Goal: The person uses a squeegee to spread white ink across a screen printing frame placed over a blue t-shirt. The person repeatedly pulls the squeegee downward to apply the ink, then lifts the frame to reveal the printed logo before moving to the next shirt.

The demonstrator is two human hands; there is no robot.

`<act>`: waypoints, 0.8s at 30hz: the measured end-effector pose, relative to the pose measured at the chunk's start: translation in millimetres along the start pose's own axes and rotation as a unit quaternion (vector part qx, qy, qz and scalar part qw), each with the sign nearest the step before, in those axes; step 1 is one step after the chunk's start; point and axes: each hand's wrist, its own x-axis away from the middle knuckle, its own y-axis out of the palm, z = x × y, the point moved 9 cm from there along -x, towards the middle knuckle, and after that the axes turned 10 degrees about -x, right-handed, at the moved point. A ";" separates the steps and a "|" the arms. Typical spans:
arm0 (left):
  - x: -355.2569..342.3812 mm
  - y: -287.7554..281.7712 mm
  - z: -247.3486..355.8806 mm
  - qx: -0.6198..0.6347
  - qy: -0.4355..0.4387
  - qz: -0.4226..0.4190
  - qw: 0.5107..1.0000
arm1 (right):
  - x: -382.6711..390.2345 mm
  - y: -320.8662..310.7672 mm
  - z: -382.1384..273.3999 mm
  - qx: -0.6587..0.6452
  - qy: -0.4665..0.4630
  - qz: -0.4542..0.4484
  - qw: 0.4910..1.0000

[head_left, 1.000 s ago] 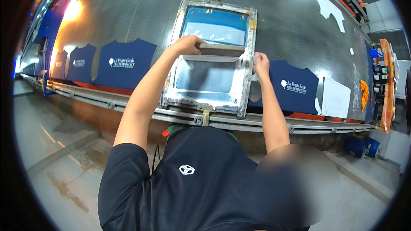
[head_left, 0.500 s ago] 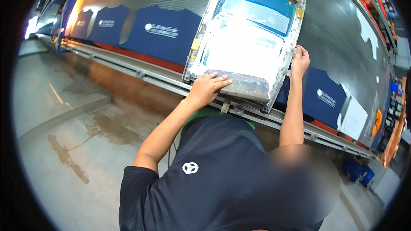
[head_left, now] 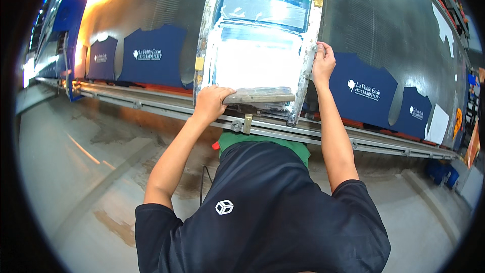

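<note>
A silk-screen printing frame (head_left: 203,45) with a worn, paint-spotted rim lies over the long grey table. White ink (head_left: 255,65) spreads across its blue mesh. At the near end of the mesh a squeegee (head_left: 260,96) lies crosswise, and my left hand (head_left: 213,102) is closed over its left end. My right hand (head_left: 323,65) pinches the right rail of the frame, fingers bent around the edge. Whatever is under the frame is hidden.
Navy fabric pieces with white prints lie along the table on both sides: one at left (head_left: 151,55), one at right (head_left: 359,88). A metal rail (head_left: 177,100) runs along the near edge. White sheets (head_left: 437,125) and an orange cloth (head_left: 457,120) are far right.
My view has turned, so the frame appears straighter and farther left. The squeegee has tilted, showing a narrower side, with my left hand at its end. My right hand stays on the rail.
</note>
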 end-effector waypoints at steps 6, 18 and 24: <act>-48.3 -25.9 -42.5 0.050 -0.024 0.013 0.998 | 7.2 5.2 3.1 0.050 0.010 0.013 0.999; -234.6 -34.6 -76.3 -0.041 0.040 -0.126 0.990 | -8.3 94.9 -130.0 0.407 -0.157 -0.342 0.833; -209.7 -15.0 -70.2 -0.073 -0.004 -0.109 0.991 | 3.0 98.4 -79.4 0.357 -0.167 -0.262 0.881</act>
